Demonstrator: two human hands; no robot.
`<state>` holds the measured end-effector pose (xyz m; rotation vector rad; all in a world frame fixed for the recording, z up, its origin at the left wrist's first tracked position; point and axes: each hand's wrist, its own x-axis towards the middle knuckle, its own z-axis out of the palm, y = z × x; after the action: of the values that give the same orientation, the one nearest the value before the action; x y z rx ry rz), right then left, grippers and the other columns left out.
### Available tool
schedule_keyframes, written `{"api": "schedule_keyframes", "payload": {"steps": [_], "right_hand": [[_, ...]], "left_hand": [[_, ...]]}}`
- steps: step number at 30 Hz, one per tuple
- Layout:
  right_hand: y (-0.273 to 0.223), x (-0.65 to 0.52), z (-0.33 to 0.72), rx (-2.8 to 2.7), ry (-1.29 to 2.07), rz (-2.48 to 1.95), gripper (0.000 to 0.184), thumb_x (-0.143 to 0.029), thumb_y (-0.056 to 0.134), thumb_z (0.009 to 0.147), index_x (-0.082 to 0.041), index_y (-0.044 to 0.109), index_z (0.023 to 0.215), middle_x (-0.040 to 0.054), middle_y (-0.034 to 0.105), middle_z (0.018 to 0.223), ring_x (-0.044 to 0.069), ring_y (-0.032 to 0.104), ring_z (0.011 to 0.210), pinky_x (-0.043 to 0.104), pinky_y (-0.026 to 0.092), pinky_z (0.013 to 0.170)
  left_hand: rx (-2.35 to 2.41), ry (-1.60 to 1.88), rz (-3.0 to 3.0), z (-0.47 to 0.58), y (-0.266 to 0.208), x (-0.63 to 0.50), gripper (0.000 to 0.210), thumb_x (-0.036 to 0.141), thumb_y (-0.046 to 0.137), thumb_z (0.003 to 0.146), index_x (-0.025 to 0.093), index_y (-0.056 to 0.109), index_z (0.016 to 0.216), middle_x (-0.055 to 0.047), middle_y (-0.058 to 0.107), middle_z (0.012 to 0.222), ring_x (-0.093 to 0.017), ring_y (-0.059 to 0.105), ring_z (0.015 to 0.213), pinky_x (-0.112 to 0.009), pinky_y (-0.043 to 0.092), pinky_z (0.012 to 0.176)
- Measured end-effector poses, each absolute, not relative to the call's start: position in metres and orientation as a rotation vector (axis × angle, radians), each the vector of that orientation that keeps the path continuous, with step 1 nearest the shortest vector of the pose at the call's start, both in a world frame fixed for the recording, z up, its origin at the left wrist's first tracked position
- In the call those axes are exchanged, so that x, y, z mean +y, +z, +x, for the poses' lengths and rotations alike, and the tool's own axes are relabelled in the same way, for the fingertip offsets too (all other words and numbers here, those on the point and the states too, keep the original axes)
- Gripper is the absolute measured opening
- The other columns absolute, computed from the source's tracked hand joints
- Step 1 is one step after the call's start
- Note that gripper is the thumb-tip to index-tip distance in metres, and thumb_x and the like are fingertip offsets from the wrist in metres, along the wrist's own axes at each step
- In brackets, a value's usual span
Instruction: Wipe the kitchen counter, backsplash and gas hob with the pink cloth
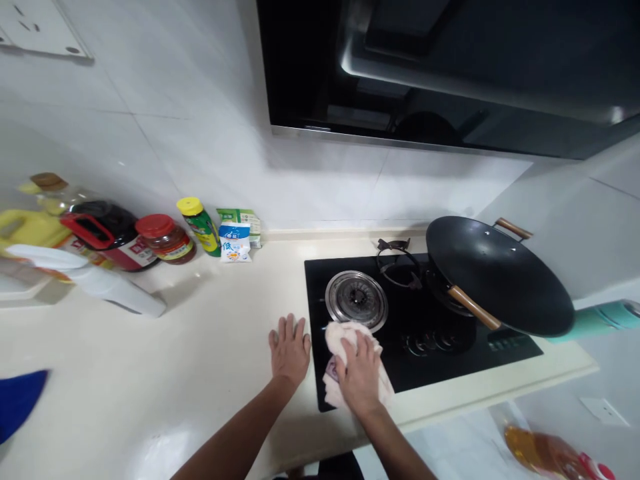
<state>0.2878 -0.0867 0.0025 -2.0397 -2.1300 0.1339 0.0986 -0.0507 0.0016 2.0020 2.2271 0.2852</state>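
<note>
My right hand (360, 373) presses a pale pink cloth (340, 333) onto the front left of the black glass cooktop (400, 373), its fingers curved over the bunched fabric. Just behind the cloth is the uncovered left burner (356, 300), a round metal dish, whose front edge the cloth touches or overlaps. My left hand (290, 353) lies flat on the pale countertop (225, 360), fingers stretched out, beside the cooktop's left edge. It holds nothing.
A black wok (500, 280) with wooden handles covers the right burner. Behind, a pan support (417, 280) sits off its burner. Along the wall stand a yellow-capped bottle (203, 230), packets (235, 243), a red-lidded jar (167, 240) and a white spray bottle (110, 287). A range hood (425, 80) hangs above.
</note>
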Motion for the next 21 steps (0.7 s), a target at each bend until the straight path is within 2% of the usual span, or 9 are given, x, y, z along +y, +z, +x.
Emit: {"api": "schedule_keyframes", "payload": {"steps": [5, 10, 15, 18, 21], "right_hand": [[0.02, -0.02, 0.234, -2.33, 0.409, -1.754, 0.051, -0.036, 0.048, 0.101, -0.029, 0.051, 0.151, 0.0109, 0.034, 0.169, 0.038, 0.026, 0.156, 0.062, 0.02, 0.124], [0.037, 0.031, 0.219, -2.364, 0.56, -1.735, 0.05, -0.031, 0.048, 0.101, -0.029, 0.051, 0.15, 0.0091, 0.028, 0.172, 0.034, 0.022, 0.158, 0.06, 0.016, 0.126], [0.023, -0.029, 0.238, -2.292, 0.56, -1.69, 0.048, -0.028, 0.053, 0.096, -0.031, 0.057, 0.144, 0.0057, 0.032, 0.171, 0.033, 0.02, 0.159, 0.06, 0.012, 0.128], [0.011, -0.08, 0.265, -2.27, 0.522, -1.679, 0.047, -0.025, 0.054, 0.093, -0.033, 0.06, 0.14, 0.0025, 0.035, 0.17, 0.032, 0.022, 0.158, 0.061, 0.017, 0.127], [0.004, -0.108, 0.307, -2.167, 0.396, -1.826, 0.047, -0.023, 0.049, 0.093, -0.03, 0.062, 0.138, 0.005, 0.04, 0.167, 0.034, 0.027, 0.156, 0.063, 0.024, 0.124]], "left_hand": [[2.195, 0.246, 2.003, 0.095, 0.002, -0.053, 0.05, 0.026, 0.039, 0.101, 0.021, 0.059, 0.147, -0.016, 0.04, 0.167, -0.038, 0.031, 0.156, -0.065, 0.03, 0.122], [2.202, 0.238, 1.999, 0.091, 0.004, -0.052, 0.061, 0.015, 0.042, 0.095, 0.026, 0.05, 0.155, -0.014, 0.039, 0.168, -0.036, 0.03, 0.157, -0.064, 0.03, 0.122], [2.19, 0.243, 2.011, 0.089, 0.007, -0.051, 0.051, 0.019, 0.04, 0.098, 0.019, 0.06, 0.144, -0.015, 0.042, 0.166, -0.036, 0.033, 0.155, -0.061, 0.032, 0.121], [2.203, 0.315, 2.003, 0.089, 0.008, -0.052, 0.051, 0.022, 0.035, 0.101, 0.02, 0.058, 0.146, -0.014, 0.046, 0.164, -0.035, 0.036, 0.154, -0.06, 0.033, 0.121], [2.217, 0.354, 2.009, 0.09, 0.005, -0.051, 0.051, 0.024, 0.032, 0.103, 0.019, 0.058, 0.147, -0.014, 0.047, 0.163, -0.035, 0.037, 0.153, -0.06, 0.033, 0.121]]}}
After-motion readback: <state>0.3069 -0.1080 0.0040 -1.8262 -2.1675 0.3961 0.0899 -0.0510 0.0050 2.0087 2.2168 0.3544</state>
